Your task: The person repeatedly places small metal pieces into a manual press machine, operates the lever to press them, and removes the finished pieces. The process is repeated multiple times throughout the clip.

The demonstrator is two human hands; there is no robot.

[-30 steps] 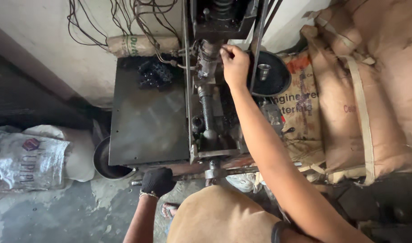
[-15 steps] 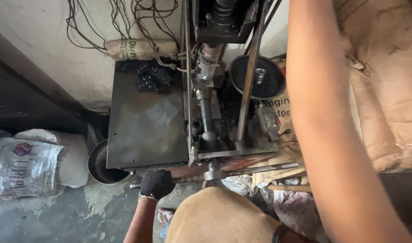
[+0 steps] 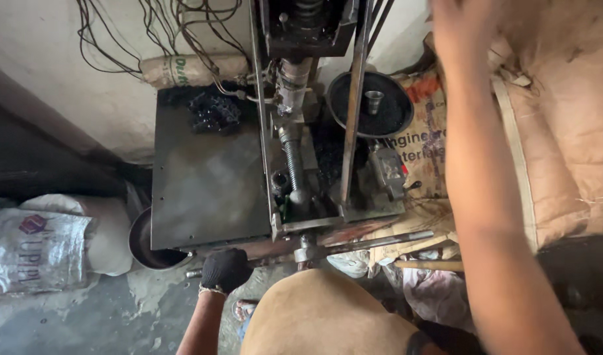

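Below the press (image 3: 301,131): gloved left hand (image 3: 226,269), fingers closed around the bar (image 3: 354,244). Right of the press: right hand (image 3: 466,26), raised, blurred; finger state cannot be told.

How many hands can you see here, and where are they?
2: the gloved left hand grips the horizontal bar at the machine's base; the bare right hand is raised, blurred.

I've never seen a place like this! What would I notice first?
First, the bare right hand, blurred and raised at the top right, its arm crossing the brown sacks. Next, the dark metal machine in the middle with a threaded screw rod, and tangled wires on the wall above it. Low down, the left hand in a black glove grips a metal bar along the machine's front.
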